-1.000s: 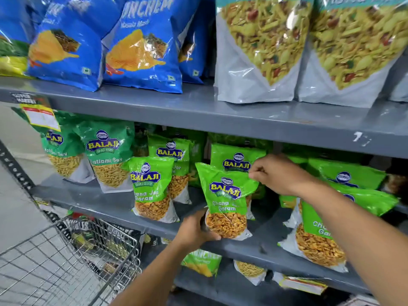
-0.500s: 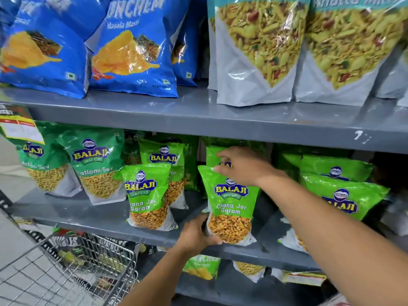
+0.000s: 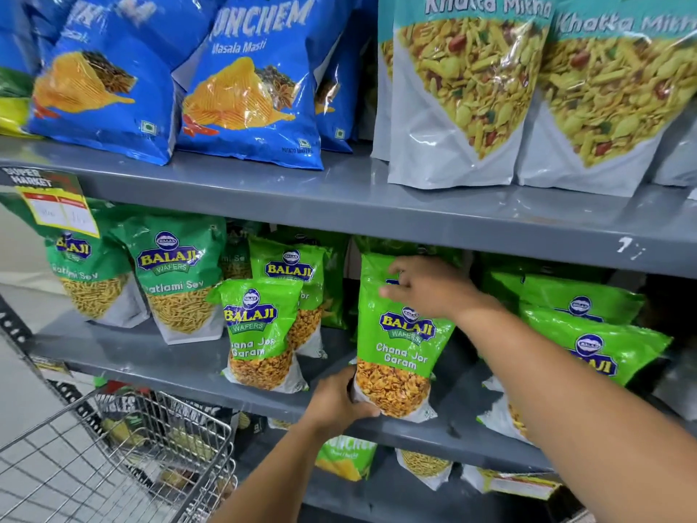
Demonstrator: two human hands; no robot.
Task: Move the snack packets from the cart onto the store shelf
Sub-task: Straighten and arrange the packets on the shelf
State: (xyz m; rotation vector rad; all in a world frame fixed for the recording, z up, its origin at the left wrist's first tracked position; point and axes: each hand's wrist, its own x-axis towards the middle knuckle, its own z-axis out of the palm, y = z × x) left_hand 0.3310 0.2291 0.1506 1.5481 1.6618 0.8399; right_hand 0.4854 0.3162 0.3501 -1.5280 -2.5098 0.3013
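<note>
- i have the chana jor garam packet (image 3: pixel 401 345) standing on the middle shelf (image 3: pixel 188 368), near its front edge, and both hands are on it.
- my left hand (image 3: pixel 339 403) is closed around the packet's bottom left corner, fingers wrapped under the clear window where the snack shows; that corner is what i steer with.
- my right hand (image 3: pixel 426 286) lies over the top of the packet, fingers spread and loosely curled on the seal rather than pinching it; i cannot tell whether the thumb is hooked behind.
- above the lower grip the pouch stands nearly upright, with another green packet just behind it.
- to the left of my lower hand a second chana jor garam packet (image 3: pixel 260 334) stands apart from mine; i want the two fronts level with each other.
- to do this well, i judge i should slide the base back with the left hand while the right steadies the top, so it does not flop forward.
- beyond my right wrist the tilted green packets (image 3: pixel 588 334) lean loosely; i should not bump them.
- the cart (image 3: pixel 151 458) sits below my left arm for the next packet.
</note>
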